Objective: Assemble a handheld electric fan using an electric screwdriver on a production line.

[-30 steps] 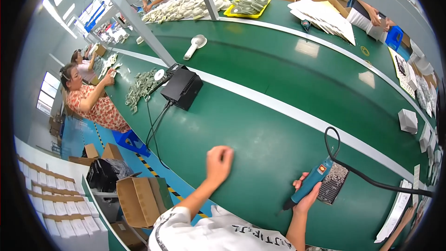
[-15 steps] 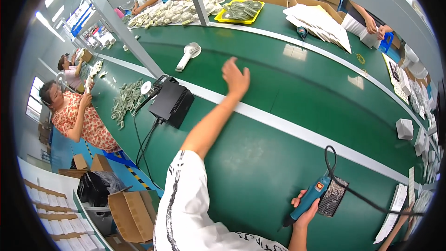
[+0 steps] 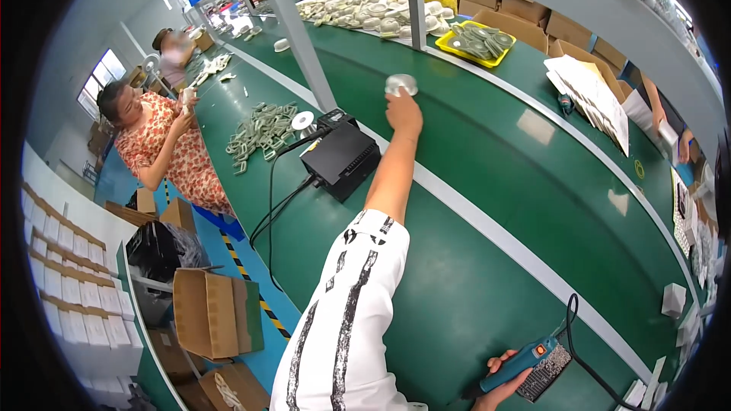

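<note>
My left arm stretches far out over the green bench. At its end my left hand is closed round the handle of a white handheld fan, whose round grilled head shows beyond my fingers. The handle itself is hidden under the hand. Low on the right, my right hand grips a teal electric screwdriver with a black cord, its tip pointing left. Beside the screwdriver lies a small dark tray filled with tiny metal pieces, probably screws.
A black power box with cables stands left of my arm, near a heap of pale green plastic parts. Across the belt are piled white fan parts and a yellow tray. A grey post rises nearby. Co-workers sit around.
My left hand has reached the white fan and taken hold of its handle. The view has swung left, and my right hand still holds the screwdriver.
</note>
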A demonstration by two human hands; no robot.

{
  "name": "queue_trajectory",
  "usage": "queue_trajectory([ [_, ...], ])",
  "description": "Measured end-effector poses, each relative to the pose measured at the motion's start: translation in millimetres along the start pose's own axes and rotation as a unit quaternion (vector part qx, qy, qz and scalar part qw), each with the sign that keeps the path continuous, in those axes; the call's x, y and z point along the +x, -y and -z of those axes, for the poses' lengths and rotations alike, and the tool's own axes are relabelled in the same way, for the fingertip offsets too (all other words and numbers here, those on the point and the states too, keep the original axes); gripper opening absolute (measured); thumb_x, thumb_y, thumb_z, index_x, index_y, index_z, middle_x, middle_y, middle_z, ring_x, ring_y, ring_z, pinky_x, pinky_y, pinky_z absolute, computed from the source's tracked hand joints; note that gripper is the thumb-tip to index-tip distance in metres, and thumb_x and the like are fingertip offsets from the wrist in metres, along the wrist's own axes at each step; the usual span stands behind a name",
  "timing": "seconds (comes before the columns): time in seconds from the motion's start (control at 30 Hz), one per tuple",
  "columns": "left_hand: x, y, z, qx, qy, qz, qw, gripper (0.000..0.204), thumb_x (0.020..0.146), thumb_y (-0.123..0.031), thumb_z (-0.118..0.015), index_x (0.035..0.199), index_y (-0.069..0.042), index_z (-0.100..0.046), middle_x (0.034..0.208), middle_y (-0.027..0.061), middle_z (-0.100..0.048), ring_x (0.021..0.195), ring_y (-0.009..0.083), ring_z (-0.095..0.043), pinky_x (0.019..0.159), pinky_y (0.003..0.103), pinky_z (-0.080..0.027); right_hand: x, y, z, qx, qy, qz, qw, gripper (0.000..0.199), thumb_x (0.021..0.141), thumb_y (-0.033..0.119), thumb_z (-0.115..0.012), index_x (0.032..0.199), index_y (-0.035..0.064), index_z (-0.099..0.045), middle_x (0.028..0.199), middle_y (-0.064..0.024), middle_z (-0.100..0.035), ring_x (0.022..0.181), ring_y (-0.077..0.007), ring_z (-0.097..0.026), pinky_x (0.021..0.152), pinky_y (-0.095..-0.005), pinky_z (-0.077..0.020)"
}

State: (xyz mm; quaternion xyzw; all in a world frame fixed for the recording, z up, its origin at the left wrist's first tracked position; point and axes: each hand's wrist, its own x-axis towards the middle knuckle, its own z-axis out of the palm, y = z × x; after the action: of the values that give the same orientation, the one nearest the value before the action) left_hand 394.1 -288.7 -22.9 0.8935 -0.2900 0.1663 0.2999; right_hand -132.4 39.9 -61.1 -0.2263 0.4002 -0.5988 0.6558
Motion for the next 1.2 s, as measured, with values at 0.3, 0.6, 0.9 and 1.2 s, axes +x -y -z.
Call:
queue_trajectory([
  [0.3, -95, -54, 80, -0.697, 0.132, -0.016, 0.704, 0.052, 0.085, -0.006, -0.063, 0.128, -0.011, -0.035, 0.106, 0.0161, -0.062, 0.095, 0.0234, -0.063, 0.078, 0.033, -0.051, -13, 10, -21, 0.007, 0.027, 0.019, 0.999, 0.052, 0.098, 0.051, -0.032, 0.107, 0.0025, -0.049, 0.088, -0.006, -0.051, 0.055, -0.0136, -0.045, 0.055, -0.0287, -0.0398],
  [0.6, -306, -60, 202, -0.594, 0.649, -0.034, 0.474, 0.045, 0.093, -0.004, -0.047, 0.136, -0.013, -0.036, 0.11, 0.013, -0.061, 0.09, 0.0247, -0.066, 0.079, 0.038, -0.055, -51, 90, -38, 0.073, 0.057, 0.121, 0.988, 0.05, 0.097, 0.054, -0.032, 0.123, 0.0115, -0.042, 0.097, -0.004, -0.05, 0.047, -0.0141, -0.045, 0.032, -0.0255, -0.0344],
  [0.9, -391, -79, 224, -0.428, 0.69, -0.189, 0.552, 0.034, 0.092, -0.015, -0.056, 0.124, -0.006, -0.049, 0.101, 0.0098, -0.061, 0.086, 0.0159, -0.058, 0.077, 0.032, -0.046, -2, 171, 2, 0.051, 0.056, 0.341, 0.937, 0.079, 0.077, 0.08, -0.042, 0.107, 0.0073, -0.045, 0.084, -0.0066, -0.047, 0.043, -0.0138, -0.041, 0.037, -0.0269, -0.0345],
  [1.2, -432, -77, 232, -0.307, 0.426, -0.501, 0.688, 0.033, 0.085, -0.027, -0.062, 0.11, -0.005, -0.057, 0.102, 0.0091, -0.056, 0.104, 0.0269, -0.044, 0.092, 0.042, -0.028, 28, 151, 17, 0.071, 0.065, 0.366, 0.926, 0.084, 0.077, 0.083, -0.029, 0.107, 0.0074, -0.05, 0.085, -0.008, -0.05, 0.042, -0.0166, -0.043, 0.036, -0.0296, -0.0343],
])
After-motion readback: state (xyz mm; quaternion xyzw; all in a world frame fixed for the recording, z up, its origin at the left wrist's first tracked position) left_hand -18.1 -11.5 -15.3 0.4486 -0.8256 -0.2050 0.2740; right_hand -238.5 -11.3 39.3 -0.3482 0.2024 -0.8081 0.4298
